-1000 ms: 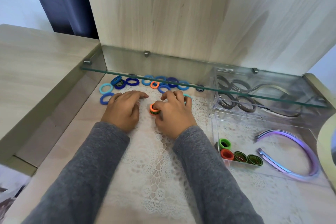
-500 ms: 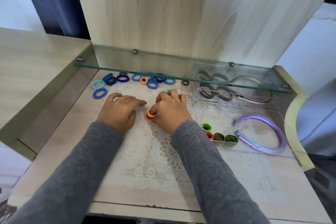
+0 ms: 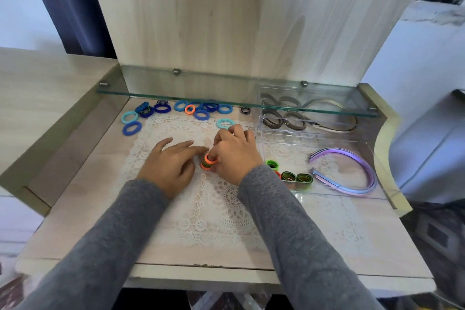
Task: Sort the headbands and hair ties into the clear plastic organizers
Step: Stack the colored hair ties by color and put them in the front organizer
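My right hand point(image 3: 235, 156) grips a small stack of orange and green hair ties point(image 3: 207, 161) on the lace mat. My left hand point(image 3: 171, 166) lies flat beside it, its forefinger reaching toward the stack. Several blue, teal and one orange hair ties point(image 3: 198, 109) lie loose at the back under the glass shelf; a teal hair tie point(image 3: 224, 123) sits just beyond my right hand. The near clear organizer point(image 3: 377, 184) holds a purple headband point(image 3: 352, 171) and a row of green and orange ties point(image 3: 289, 175). The far organizer point(image 3: 276, 131) holds brown headbands point(image 3: 292, 118).
A glass shelf point(image 3: 239, 98) overhangs the back of the desk, low above the loose ties and the far organizer. A raised wooden side point(image 3: 63, 128) borders the left. The lace mat point(image 3: 214, 209) covers the desk's middle up to the front edge.
My view has pulled back and shifted. My right hand has drawn the stack of ties slightly toward me, and my left forefinger has stretched out toward the stack.
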Available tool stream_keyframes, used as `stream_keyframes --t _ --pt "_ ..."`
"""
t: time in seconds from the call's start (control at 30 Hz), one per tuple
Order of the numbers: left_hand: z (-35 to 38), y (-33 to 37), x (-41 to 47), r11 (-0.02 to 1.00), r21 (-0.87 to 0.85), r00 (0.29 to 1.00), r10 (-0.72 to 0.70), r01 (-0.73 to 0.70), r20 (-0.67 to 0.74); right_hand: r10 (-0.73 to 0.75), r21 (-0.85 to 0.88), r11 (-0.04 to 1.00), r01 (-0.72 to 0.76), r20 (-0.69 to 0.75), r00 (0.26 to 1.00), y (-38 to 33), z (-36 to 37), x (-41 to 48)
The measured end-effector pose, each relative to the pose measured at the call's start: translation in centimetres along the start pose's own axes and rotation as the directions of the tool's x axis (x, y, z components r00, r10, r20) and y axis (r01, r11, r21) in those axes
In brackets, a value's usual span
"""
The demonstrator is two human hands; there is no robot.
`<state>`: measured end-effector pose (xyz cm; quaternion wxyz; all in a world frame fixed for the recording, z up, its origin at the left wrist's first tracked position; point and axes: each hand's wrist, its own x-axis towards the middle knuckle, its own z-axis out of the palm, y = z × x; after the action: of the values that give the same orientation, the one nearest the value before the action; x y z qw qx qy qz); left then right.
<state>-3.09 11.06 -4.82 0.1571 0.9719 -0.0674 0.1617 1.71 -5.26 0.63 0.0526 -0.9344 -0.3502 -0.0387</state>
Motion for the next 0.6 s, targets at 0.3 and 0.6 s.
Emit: stream_keyframes --t 0.3,0.6 --pt "-0.5 2.8 -0.2 0.967 -0.24 0.996 -0.094 0.09 -0.004 -0.008 0.015 1.0 0.008 0.007 1.0 1.1 -0.8 -0.7" --pt "-1.0 5.3 2.3 0.942 -0.331 0.998 -0.053 0.057 0.023 0.002 0.003 1.0 -0.002 0.07 0.998 4.0 -5.1 -1.7"
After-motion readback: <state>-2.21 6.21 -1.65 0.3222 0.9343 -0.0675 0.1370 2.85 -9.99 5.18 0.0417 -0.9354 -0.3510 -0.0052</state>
